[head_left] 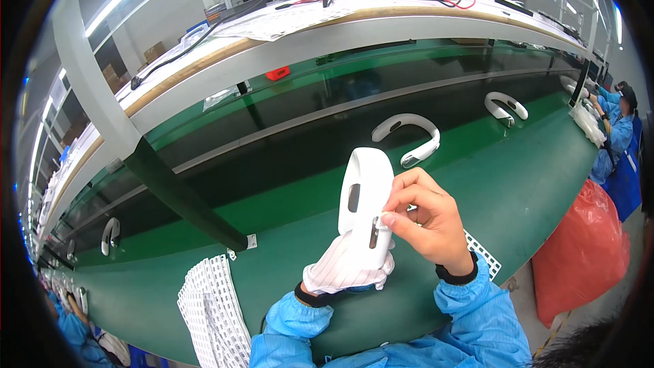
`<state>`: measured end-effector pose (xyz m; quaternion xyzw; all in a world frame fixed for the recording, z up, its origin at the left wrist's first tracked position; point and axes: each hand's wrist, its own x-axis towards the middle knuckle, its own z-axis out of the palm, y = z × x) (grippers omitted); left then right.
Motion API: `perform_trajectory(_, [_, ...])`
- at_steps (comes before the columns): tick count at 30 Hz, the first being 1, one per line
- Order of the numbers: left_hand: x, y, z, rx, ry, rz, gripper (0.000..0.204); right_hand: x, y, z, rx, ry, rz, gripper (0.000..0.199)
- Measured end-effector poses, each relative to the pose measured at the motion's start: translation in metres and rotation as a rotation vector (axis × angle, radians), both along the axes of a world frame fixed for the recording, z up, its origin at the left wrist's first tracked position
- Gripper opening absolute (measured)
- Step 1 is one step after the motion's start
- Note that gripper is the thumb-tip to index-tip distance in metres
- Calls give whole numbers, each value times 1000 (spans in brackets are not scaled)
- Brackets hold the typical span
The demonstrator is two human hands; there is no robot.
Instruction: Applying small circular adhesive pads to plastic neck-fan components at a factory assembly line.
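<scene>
A white U-shaped neckband device stands upright in front of me, with a dark oval opening on its inner side and a dark slot near its lower end. My left hand, in a pale striped glove, is closed around its lower part. My bare right hand pinches with thumb and forefinger at the device's right edge, beside the slot. Whatever lies between those fingertips is too small to make out. Just beyond the held device, a similar white neckband rests on the conveyor line.
More neckbands lie at the right and far left. A stack of white label sheets lies left of my arms, another sheet by my right wrist. A dark post stands left; a red bag is right. People work nearby.
</scene>
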<state>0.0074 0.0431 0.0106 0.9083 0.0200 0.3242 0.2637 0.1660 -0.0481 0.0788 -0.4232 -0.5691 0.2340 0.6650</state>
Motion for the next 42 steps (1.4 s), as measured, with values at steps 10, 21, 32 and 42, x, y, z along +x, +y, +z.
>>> perform_trajectory(10, [-4, -2, 6, -352, 105, -70, 37, -6, -2, 4, 16, -170, -84, 10])
perform_trajectory(21, [-7, -1, 4, 92, -33, 17, 37, -10, -2, 7, 35, -176, -63, 10])
perform_trajectory(32, [-8, -3, 3, 129, 18, 64, 37, -12, -4, 10, 37, -197, -72, 11])
perform_trajectory(42, [-10, -5, 8, -244, 121, -33, 39, -9, -5, 4, 87, -253, -103, 12])
